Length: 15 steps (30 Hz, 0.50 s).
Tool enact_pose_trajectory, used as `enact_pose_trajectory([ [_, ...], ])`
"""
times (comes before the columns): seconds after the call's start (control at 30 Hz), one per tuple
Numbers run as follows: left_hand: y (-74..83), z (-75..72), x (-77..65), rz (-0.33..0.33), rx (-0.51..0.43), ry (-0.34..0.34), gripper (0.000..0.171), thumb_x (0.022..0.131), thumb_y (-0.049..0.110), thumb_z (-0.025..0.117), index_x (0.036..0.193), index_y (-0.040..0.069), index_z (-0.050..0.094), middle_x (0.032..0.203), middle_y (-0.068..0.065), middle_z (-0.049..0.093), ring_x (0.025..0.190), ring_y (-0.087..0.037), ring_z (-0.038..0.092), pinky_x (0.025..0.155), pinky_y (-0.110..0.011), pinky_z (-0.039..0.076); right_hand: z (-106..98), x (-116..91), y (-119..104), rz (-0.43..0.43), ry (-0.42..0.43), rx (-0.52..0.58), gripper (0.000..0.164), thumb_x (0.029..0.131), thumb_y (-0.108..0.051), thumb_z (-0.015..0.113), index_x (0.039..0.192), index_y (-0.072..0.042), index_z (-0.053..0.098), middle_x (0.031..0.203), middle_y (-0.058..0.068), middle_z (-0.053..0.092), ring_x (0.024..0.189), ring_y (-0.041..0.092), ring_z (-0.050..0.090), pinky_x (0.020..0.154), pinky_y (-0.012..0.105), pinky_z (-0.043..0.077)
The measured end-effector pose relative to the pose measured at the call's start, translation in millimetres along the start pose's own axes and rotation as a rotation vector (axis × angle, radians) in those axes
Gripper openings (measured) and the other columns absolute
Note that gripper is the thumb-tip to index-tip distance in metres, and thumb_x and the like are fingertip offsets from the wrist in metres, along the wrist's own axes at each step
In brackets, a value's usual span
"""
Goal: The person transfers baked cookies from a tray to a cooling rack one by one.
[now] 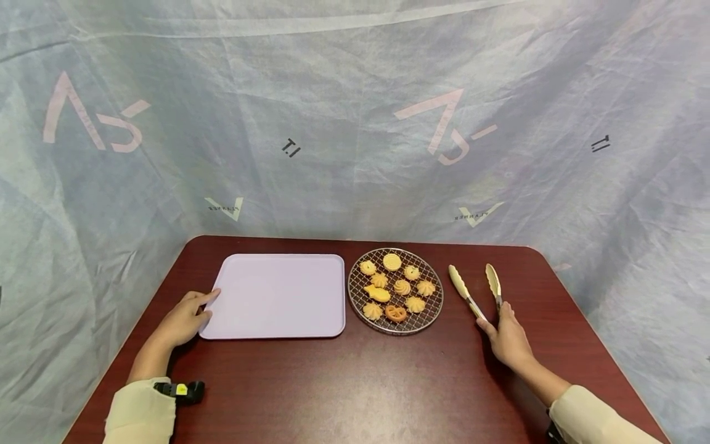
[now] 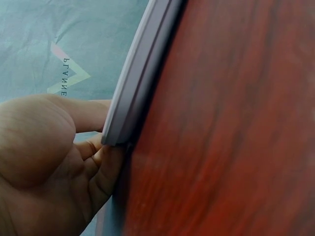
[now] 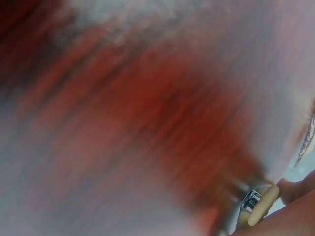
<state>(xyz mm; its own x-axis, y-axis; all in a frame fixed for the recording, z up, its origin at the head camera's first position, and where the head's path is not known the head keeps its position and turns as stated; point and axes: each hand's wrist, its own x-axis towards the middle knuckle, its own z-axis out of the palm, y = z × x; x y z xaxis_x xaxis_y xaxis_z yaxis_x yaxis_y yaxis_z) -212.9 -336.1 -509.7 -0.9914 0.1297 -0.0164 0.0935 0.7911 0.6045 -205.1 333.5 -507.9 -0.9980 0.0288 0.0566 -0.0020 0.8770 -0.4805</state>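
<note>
At the left, my left hand (image 1: 180,317) grips the left edge of a pale lilac rectangular tray (image 1: 280,296). In the left wrist view the tray's rim (image 2: 133,83) lies between the thumb and the other fingers. My right hand (image 1: 510,339) holds a pair of tongs (image 1: 475,308) with cream tips by its lower end, the arms spread apart and pointing away from me. A cream part of the tongs (image 3: 263,204) shows at the right wrist view's bottom corner. Between tray and tongs sits a round wire rack (image 1: 360,313) bearing several cookies (image 1: 402,287).
Among the cookies are a fish-shaped one (image 1: 378,293), a pretzel (image 1: 395,314) and a round one (image 1: 391,262). Everything lies on a dark red wooden table (image 1: 355,388) with rounded far corners. A grey printed curtain (image 1: 355,123) hangs behind and at both sides.
</note>
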Motion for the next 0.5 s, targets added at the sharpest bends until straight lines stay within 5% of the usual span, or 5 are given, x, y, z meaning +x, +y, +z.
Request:
enact_pose_trajectory([
  [0.5, 2.4, -0.5, 0.0, -0.01, 0.009, 0.011, 0.053, 0.093, 0.0, 0.054, 0.145, -0.003, 0.042, 0.118, -0.024, 0.046, 0.094, -0.029, 0.049, 0.077, -0.041, 0.039, -2.7, 3.4, -1.9, 0.047, -0.016, 0.017, 0.091, 0.097, -0.028, 0.06, 0.141, 0.027, 0.005, 0.142, 0.052, 0.007, 0.135, 0.061, 0.013, 0.109, 0.064, 0.016],
])
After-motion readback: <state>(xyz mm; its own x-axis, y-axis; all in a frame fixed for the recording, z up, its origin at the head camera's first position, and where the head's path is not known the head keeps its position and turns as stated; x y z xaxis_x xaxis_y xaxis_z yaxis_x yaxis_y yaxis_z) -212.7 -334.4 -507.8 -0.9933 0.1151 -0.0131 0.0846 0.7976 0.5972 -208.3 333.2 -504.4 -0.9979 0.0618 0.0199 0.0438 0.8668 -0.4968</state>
